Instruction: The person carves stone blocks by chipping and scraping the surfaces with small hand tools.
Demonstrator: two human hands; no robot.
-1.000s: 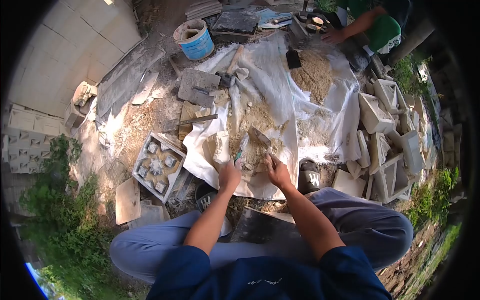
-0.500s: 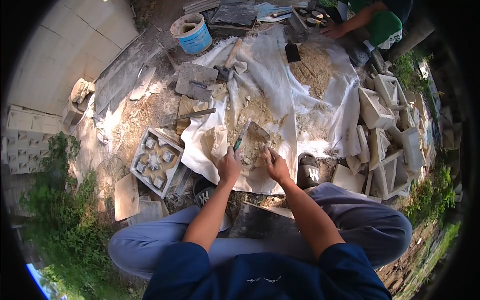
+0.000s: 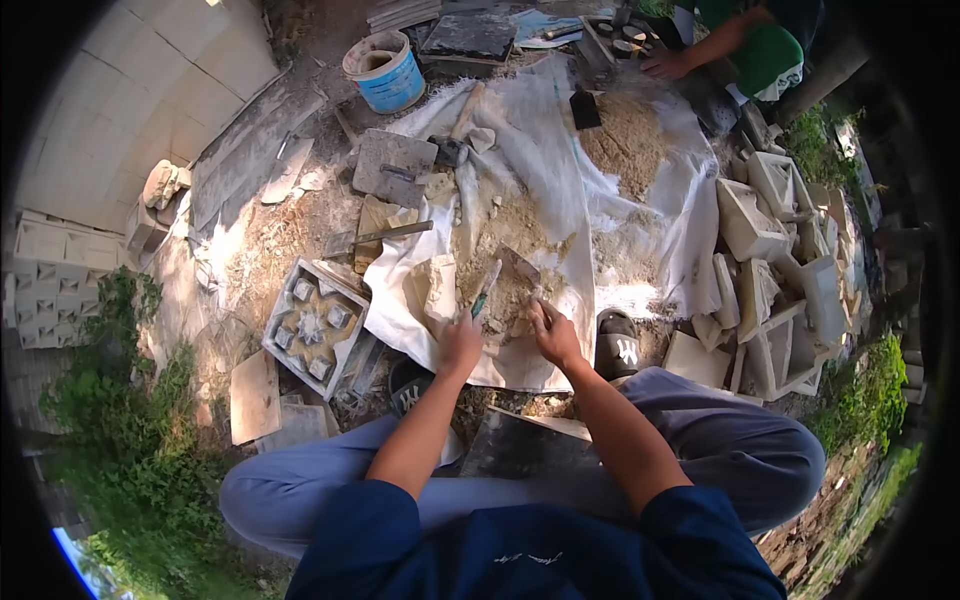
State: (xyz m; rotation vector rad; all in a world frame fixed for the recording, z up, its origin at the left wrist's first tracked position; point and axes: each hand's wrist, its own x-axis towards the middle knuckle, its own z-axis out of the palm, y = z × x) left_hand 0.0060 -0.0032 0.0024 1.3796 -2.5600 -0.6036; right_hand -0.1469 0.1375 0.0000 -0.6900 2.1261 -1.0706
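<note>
My left hand [image 3: 461,345] is closed round a narrow tool with a green handle [image 3: 479,303] and a pale tip; its exact kind is unclear. My right hand [image 3: 556,334] grips a trowel, its flat greyish-brown blade [image 3: 518,266] angled up and left, close to the narrow tool's tip. Both tools are over crumbly sand-coloured material [image 3: 510,225] on a white woven sheet [image 3: 545,130]. Left of my left hand lies a pale broken chunk [image 3: 440,288]. Farther left rests a square mould [image 3: 316,325] with a star-and-block pattern.
A blue-and-white bucket [image 3: 388,78], a flat float [image 3: 392,165] and a hammer [image 3: 447,150] lie beyond. Pale cast blocks [image 3: 752,220] are piled at right. A sand heap [image 3: 627,145] lies near another person's hand [image 3: 668,65] at upper right. My sandalled feet flank the sheet's near edge.
The narrow tool in my left hand has tilted, and its pale tip now shows more clearly beside the trowel blade. The trowel blade has turned slightly. My right hand has barely moved.
</note>
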